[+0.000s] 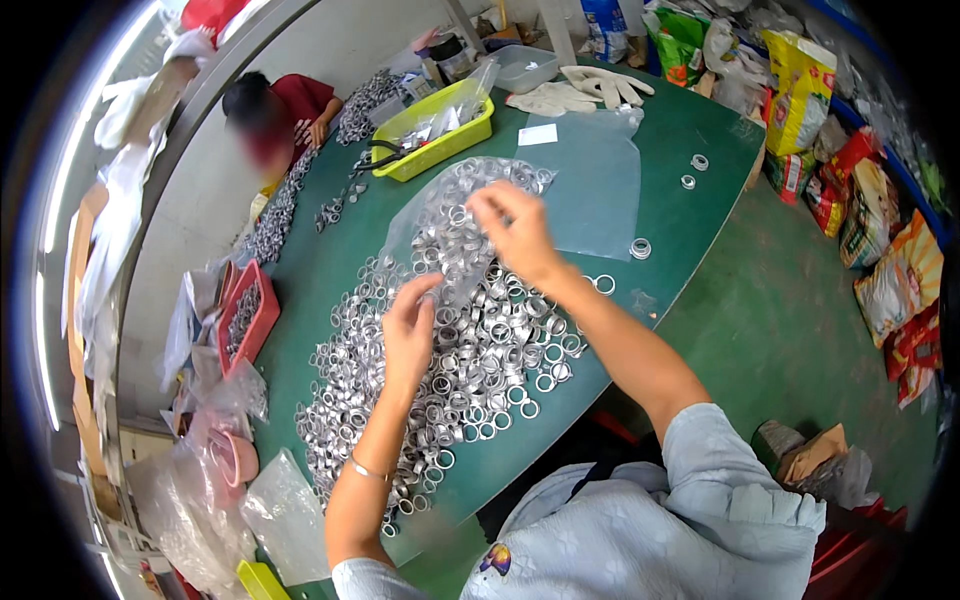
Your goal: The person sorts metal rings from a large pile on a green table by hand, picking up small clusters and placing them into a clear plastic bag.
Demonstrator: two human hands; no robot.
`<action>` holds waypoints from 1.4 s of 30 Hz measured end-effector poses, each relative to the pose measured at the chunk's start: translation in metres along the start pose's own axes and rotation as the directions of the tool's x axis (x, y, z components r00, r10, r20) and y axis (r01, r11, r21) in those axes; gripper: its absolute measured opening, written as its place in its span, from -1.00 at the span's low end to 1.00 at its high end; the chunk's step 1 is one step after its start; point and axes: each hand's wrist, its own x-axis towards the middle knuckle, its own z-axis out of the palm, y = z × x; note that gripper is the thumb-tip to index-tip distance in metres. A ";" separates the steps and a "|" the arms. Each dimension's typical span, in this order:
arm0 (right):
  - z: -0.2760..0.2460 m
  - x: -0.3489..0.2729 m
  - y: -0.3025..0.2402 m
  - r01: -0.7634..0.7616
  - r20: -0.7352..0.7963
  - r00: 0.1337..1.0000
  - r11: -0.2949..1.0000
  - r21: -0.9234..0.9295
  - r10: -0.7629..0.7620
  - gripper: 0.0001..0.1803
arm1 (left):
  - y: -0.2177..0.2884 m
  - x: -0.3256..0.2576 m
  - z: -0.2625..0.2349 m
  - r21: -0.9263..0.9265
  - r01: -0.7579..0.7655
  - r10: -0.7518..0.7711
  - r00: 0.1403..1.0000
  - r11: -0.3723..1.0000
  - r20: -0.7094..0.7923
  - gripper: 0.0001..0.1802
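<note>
A: Spread across the middle of the green oval tabletop: a wide heap of small silver metal rings, shiny, short and hollow, tumbled flat and on edge, thinning to loose singles toward the near edge.

B: And on top of the heap?

A: A clear crumpled plastic bag, partly filled with the same rings, lying on the heap's far part. Right hand raised over it, fingers pinched on the bag's film near its top. Left hand lower, fingertips closed on the bag's near edge, resting just above the rings; a thin bracelet at that wrist.

B: Round about?

A: Flat clear plastic sheet just beyond the right hand. A few stray rings near the right edge. Yellow-green plastic tray toward the far edge, holding bags and dark-handled pliers. White cloth gloves at the far corner. Red plastic tray at the left edge, grey parts inside. Another person in a red shirt bent over the far left end, beside a further line of rings.
</note>
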 end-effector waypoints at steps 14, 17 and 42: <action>-0.168 -0.068 0.007 -0.122 0.069 0.958 0.612 -0.781 0.280 -0.88 | 0.017 -0.121 -0.014 0.743 -0.111 -0.094 0.969 0.660 0.228 -0.38; -0.135 -0.065 -0.030 -0.245 0.095 0.932 0.800 -0.548 0.350 -0.88 | 0.045 -0.132 -0.013 0.555 -0.007 -0.058 0.993 0.832 0.099 -0.42; -0.022 -0.098 -0.185 0.012 0.752 0.334 0.801 0.599 -0.568 -0.72 | 0.139 -0.227 -0.027 -0.474 0.297 -0.172 0.942 0.829 0.289 -0.60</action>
